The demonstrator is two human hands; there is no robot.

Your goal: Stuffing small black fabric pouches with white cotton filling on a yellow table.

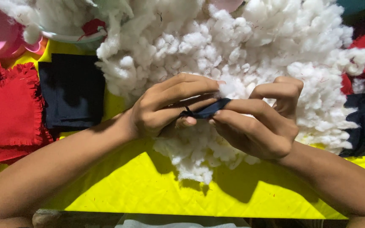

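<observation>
Dark cloth piece [210, 110] pinched betw. fingertips of both hands. Left hand [165, 109] fingers clamped on its knotted end, right hand [260, 124] fingers clamped on other end. White stuffing heap [241, 46] just behind fingers; yellow sheet [148, 190] beneath.

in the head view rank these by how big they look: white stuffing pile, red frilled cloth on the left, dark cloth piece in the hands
1. white stuffing pile
2. red frilled cloth, cut off by the frame edge
3. dark cloth piece, pinched by both hands, partly hidden by fingers
</observation>
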